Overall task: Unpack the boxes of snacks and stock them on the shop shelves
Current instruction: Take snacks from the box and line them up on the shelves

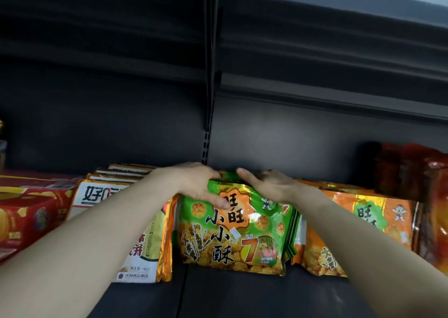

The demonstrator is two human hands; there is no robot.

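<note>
Centrally, a green snack bag [232, 225] stands upright on the dark shelf [242, 293], its printed face turned toward the camera and its bottom edge resting on the shelf board. Both hands hold it by the top. The left hand [196, 184] grips the upper corner at about 11 o'clock of the bag, thumb pressed down on the front and the fingers wrapped over the top edge out of sight. The right hand [266, 184] closes on the top edge at about 1 o'clock, one digit lying along the rim and the others curled behind it. The two hands nearly meet above the bag's middle.

At 9 o'clock of the bag, touching its side, stands a row of white-and-orange bags [135, 220], packed one behind another. Farther out at 9 o'clock lie red boxes [29, 216]. At 3 o'clock, orange bags [358, 223] of the same brand lean just beside the green one, partly behind the right forearm. Beyond them, at about 2 o'clock, sit blurred red bags [412, 170]. A slotted upright post [206, 143] rises at 12 o'clock behind the hands, meeting the upper shelf [315, 80] overhead.
</note>
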